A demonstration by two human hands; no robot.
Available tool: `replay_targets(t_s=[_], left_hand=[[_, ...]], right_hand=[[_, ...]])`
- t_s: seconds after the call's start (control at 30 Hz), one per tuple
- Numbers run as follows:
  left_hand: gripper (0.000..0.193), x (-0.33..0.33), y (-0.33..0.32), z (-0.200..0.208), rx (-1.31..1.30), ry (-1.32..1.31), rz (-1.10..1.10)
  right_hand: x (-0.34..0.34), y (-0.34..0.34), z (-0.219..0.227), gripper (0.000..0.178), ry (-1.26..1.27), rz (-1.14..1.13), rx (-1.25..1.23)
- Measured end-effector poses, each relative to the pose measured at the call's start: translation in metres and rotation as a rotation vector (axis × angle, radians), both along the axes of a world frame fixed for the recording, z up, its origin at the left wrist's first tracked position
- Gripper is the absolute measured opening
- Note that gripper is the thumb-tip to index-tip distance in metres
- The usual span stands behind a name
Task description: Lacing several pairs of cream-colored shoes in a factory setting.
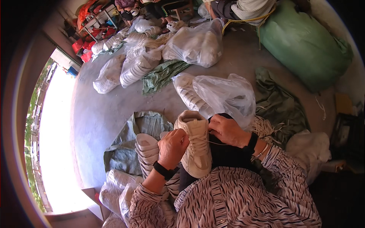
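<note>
An off-white lace-up sneaker (196, 152) lies on my lap, toe toward me and its opening away from me. My left hand (173, 147) is closed in a fist against the shoe's left side, by the eyelets; what its fingers grip is hidden. On the other side, my right hand (229, 130) pinches a thin cream shoelace (213, 143) close to the upper eyelets. A slack length of that lace curves from the shoe's front toward the right hand. Lacing crosses the tongue in several rows.
Stacked pale shoe uppers (147, 146) stand left of my lap. A clear plastic bag (230, 95) with shoes lies ahead. Loose laces (263, 128) hang at my right. Farther off are filled bags (197, 43), a large green sack (304, 45) and seated people.
</note>
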State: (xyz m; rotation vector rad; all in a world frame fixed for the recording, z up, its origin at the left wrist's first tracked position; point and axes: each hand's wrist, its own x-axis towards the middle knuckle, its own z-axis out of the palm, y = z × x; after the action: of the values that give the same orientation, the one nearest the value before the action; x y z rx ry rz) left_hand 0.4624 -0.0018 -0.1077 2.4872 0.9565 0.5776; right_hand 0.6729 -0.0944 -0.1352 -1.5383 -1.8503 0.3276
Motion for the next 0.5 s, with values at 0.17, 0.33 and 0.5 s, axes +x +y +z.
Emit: replay_targets(t_s=[0.17, 0.33, 0.5], left_hand=[[0.017, 0.002, 0.020, 0.016, 0.157, 0.002, -0.157], [0.028, 0.007, 0.051, 0.036, 0.177, 0.191, -0.587], [0.014, 0.005, 0.060, 0.033, 0.233, 0.375, -0.713]], right_hand=[[0.002, 0.011, 0.005, 0.018, -0.250, 0.124, 0.219], [0.002, 0.022, 0.014, 0.017, -0.421, 0.299, 0.090], [-0.003, 0.029, 0.008, 0.009, -0.274, 0.281, -0.104]])
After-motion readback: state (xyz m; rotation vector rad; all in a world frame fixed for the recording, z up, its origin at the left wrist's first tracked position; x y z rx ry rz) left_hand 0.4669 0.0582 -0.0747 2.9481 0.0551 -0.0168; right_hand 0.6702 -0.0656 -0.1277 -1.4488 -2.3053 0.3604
